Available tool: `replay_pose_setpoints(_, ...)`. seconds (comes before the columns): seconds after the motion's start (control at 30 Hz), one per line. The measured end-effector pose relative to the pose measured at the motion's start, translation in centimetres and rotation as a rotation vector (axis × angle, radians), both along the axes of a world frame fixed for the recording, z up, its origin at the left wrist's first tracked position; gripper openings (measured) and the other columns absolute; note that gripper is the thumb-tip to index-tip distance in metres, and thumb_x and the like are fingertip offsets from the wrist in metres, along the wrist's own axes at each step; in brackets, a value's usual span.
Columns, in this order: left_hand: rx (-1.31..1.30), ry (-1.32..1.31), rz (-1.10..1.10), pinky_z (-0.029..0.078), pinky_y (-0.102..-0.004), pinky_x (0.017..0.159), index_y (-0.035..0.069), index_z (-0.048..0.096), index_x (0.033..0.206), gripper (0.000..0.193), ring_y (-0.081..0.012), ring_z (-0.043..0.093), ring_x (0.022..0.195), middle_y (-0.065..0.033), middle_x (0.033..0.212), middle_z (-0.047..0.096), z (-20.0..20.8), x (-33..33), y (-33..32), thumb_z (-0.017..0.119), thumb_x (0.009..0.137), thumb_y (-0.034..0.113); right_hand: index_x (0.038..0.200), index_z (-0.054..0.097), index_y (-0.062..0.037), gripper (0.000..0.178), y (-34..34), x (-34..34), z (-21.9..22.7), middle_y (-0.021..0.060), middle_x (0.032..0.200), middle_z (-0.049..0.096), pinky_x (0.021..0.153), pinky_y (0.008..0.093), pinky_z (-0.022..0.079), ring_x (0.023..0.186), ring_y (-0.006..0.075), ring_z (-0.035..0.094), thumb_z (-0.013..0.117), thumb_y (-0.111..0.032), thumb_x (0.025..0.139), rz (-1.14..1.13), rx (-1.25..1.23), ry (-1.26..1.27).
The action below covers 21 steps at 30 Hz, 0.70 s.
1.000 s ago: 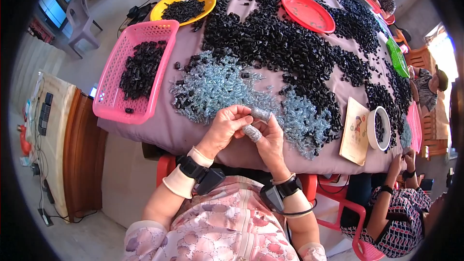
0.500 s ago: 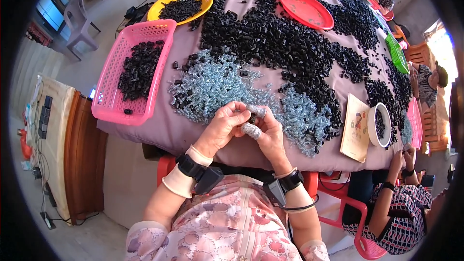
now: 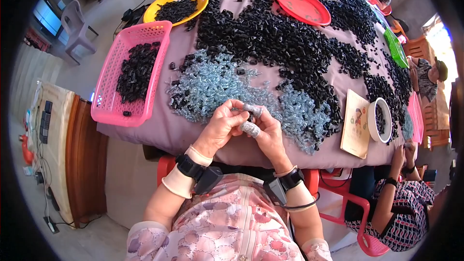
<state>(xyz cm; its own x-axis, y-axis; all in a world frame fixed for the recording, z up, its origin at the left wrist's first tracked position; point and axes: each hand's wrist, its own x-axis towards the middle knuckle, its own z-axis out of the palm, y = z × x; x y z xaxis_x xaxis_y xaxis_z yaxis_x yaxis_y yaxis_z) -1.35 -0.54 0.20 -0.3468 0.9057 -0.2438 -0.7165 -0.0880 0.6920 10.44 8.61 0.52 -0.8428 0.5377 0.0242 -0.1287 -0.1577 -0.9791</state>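
My left hand (image 3: 223, 124) and my right hand (image 3: 269, 140) meet just above the near edge of the table, fingertips together. Between them is a small black plastic piece (image 3: 250, 116), mostly hidden by the fingers. Both hands are closed on it, thumbs and forefingers pinching from either side. Grey wrapping covers the right thumb and forefinger. Just beyond the fingers spreads a pile of clear bluish coiled springs (image 3: 212, 84). A large heap of small black plastic pieces (image 3: 261, 34) lies behind it.
At left stands a pink basket (image 3: 162, 63) with black pieces; behind it, a yellow plate (image 3: 203, 7). A red tray (image 3: 302, 7) rests on the heap. On the right are a booklet (image 3: 355, 125), a white bowl (image 3: 372, 121) and a seated person (image 3: 401, 208) working.
The whole view has shifted slightly. My hands stay together around the small black piece, with only slight finger movement.
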Motion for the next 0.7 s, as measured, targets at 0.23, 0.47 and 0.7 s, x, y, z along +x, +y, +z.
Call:
replay_pose_setpoints(0.23,-0.011,-0.061,-0.02,0.04,-0.0186,0.05,0.012,0.047,0.099,0.022,-0.0072,0.054,0.066,-0.0013,0.082,0.059,0.0,0.3,-0.3,0.063,0.084,0.008,0.106,0.058,-0.0004,0.033,0.0,0.1,-0.2,-0.0019,0.092,0.05,0.062,0.0184,0.042,0.074,0.0043,0.048,0.07,-0.012,0.077,-0.016,0.056,-0.014)
replay_pose_setpoints(0.47,0.012,-0.058,-0.033,0.043,-0.0185,0.052,0.012,0.048,0.1,0.022,-0.007,0.055,0.068,0.0002,0.083,0.058,-0.4,0.3,-0.4,0.062,0.084,0.007,0.106,0.057,-0.001,0.03,-0.1,0.1,-1.0,-0.0032,0.093,0.049,0.057,0.0168,0.041,0.07,0.0026,0.047,0.067,-0.014,0.08,-0.044,0.212,0.02)
replay_pose_setpoints(0.7,0.061,-0.046,-0.064,0.043,-0.0175,0.05,0.011,0.047,0.1,0.021,-0.0067,0.055,0.064,-0.0003,0.082,0.058,-1.1,0.3,-0.5,0.062,0.084,0.007,0.099,0.059,-0.0006,0.024,-0.2,0.1,0.1,-0.0004,0.093,0.053,0.055,0.0191,0.041,0.067,0.0035,0.048,0.066,-0.016,0.081,-0.106,0.387,-0.052)
